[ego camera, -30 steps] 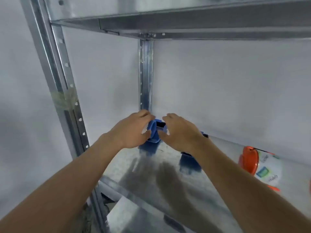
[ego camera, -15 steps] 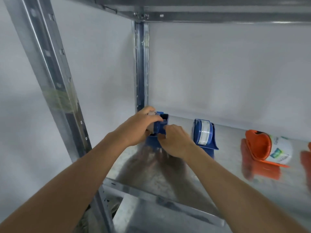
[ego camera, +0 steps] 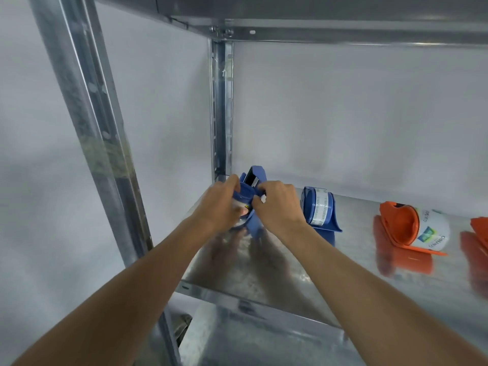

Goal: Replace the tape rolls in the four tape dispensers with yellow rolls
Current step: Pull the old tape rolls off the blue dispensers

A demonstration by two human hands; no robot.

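Left hand (ego camera: 219, 207) and right hand (ego camera: 277, 204) each hold in their grip the tilted blue dispenser (ego camera: 250, 186).

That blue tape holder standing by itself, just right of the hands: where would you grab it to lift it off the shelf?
Probably from above and the front, fingers across the two flat blue side walls of the free blue dispenser. It stands upright on the metal shelf with its printed roll facing out, and the sides look flat and parallel. Its flared base would be harder to pinch.

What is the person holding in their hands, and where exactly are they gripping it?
Both hands hold the leftmost blue tape dispenser: the left hand grips its left side, at the roll, and the right hand pinches its right side.
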